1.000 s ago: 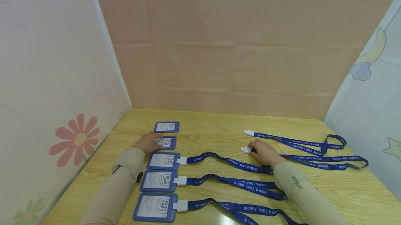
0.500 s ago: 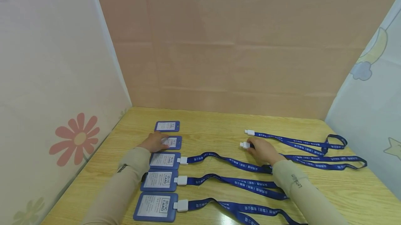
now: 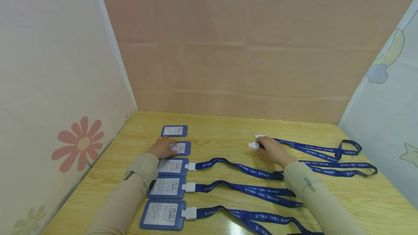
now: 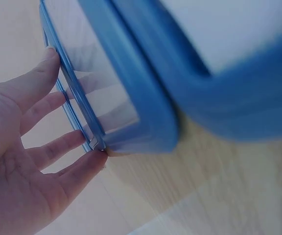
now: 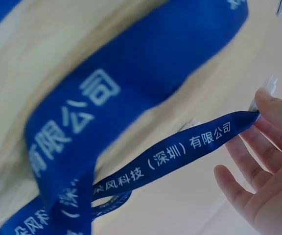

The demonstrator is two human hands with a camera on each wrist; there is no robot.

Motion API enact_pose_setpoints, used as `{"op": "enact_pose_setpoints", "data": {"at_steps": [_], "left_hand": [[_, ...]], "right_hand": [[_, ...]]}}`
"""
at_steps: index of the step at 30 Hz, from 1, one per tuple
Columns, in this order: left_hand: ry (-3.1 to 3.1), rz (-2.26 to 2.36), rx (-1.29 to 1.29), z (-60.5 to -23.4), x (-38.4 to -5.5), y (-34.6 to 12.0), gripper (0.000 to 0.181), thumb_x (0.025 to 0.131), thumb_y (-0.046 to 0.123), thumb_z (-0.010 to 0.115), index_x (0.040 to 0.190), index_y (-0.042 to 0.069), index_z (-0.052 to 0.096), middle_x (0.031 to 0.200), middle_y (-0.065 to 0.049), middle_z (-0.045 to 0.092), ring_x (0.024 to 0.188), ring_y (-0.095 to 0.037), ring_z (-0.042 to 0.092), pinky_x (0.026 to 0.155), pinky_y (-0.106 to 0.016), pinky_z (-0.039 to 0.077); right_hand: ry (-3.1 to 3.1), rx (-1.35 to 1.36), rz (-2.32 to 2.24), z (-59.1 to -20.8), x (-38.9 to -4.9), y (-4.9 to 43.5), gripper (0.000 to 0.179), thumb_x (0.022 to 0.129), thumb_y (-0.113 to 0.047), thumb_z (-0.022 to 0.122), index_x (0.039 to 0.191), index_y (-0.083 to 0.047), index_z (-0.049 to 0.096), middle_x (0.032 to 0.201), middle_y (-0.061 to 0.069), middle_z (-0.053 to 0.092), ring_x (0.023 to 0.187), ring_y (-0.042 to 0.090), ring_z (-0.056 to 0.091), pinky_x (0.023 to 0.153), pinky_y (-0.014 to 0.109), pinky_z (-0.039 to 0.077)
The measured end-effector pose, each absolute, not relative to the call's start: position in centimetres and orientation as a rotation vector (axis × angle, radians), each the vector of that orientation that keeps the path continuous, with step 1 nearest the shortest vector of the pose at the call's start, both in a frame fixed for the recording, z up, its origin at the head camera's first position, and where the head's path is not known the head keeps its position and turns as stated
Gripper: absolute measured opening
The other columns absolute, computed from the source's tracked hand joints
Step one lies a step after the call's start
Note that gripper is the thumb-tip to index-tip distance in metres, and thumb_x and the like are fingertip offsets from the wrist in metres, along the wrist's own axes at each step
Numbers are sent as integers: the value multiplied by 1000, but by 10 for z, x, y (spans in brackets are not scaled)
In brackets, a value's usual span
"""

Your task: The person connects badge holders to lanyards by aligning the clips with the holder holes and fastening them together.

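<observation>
head view: what by the left hand (image 3: 162, 148)?

a blue card holder (image 3: 183, 148), second from the back. held at its left end, thumb and fingers clamped on the edges. on the card inside: "id/ic card". flat on the wooden table (image 3: 215, 129) or a bit up? cannot tell.

and by the right hand (image 3: 273, 149)?

a blue lanyard (image 5: 180, 152) with white writing. pinched between thumb and finger close to its white clip (image 3: 253, 145), well apart from the card holder. in the right wrist view, other fingers loose and spread. rest of the strap in a long loop off to the right.

what else around?

just behind the held holder, a back holder (image 3: 174, 130) with no strap. nearer, a third holder (image 3: 172, 166), a fourth holder (image 3: 166, 187) and a front holder (image 3: 162, 214), each with a white clip on the right edge and a wavy blue strap. far right, a back lanyard (image 3: 315, 147).

anything in the way?

yes! right hand over part of the back lanyard's clip. right sleeve (image 3: 303, 178) across some strap ends. left sleeve (image 3: 143, 169) by the left edges of the third and fourth holders. all round, cloth walls: plain at the back, red flower (image 3: 83, 144) on the left, moon and star on the right.
</observation>
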State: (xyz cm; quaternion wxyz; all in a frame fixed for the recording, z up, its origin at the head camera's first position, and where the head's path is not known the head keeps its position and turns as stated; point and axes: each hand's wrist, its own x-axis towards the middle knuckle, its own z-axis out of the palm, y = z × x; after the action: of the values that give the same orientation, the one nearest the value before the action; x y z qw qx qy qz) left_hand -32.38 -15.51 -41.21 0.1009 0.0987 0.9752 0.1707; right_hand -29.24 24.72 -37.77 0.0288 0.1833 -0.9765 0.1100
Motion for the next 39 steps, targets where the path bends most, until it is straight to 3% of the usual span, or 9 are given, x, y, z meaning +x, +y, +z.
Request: {"op": "enact_pose_setpoints", "data": {"at_steps": [25,39], "left_hand": [[2874,545,239,-409,-319,-151,52,84,27,69,130,9,53,134,-23,47,125,-43,42,103,-58,34],[2867,550,237,-405,-315,-149,52,84,26,69,130,8,53,137,-24,45,127,-45,39,103,-60,32]], "right_hand": [[-2993,645,347,-360,-295,223,24,88,-11,62,110,0,61,104,13,67,90,24,64,80,42,52],[-3001,702,332,-360,-301,202,25,88,-11,63,111,-1,62,105,14,67,93,28,64,81,43,52]]}}
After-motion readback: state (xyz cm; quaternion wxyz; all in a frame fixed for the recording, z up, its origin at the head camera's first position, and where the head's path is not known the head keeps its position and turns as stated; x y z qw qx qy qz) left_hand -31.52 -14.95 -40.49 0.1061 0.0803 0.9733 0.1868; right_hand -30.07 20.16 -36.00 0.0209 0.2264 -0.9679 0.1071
